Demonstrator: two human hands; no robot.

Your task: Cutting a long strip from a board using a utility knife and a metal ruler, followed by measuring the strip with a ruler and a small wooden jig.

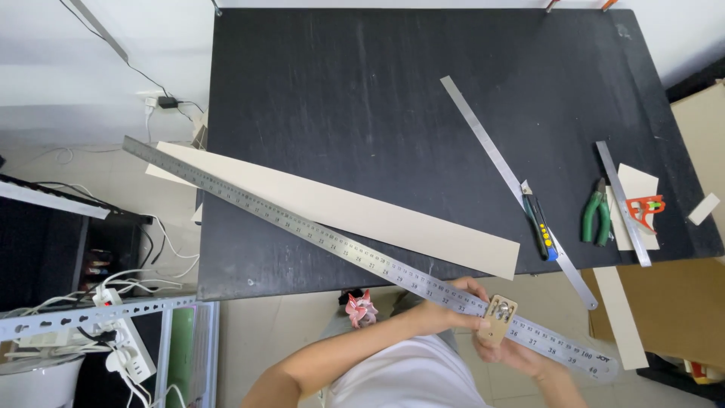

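Note:
A long steel ruler [302,227] runs diagonally from the far left down to the lower right, lying over a long beige cardboard strip [355,211] on the black table [362,91]. My left hand [453,302] grips the ruler near its lower end, just off the table's front edge. My right hand [521,351] is under the ruler and holds a small wooden block with metal fittings [497,317] against it.
A second steel ruler [498,162] lies diagonally at the right, with a utility knife [541,227], green-handled pliers [596,215], a combination square [630,208] and cardboard offcuts [634,185]. Power strips and cables [121,355] clutter the floor at left. Cardboard sheets [664,302] lie at the right.

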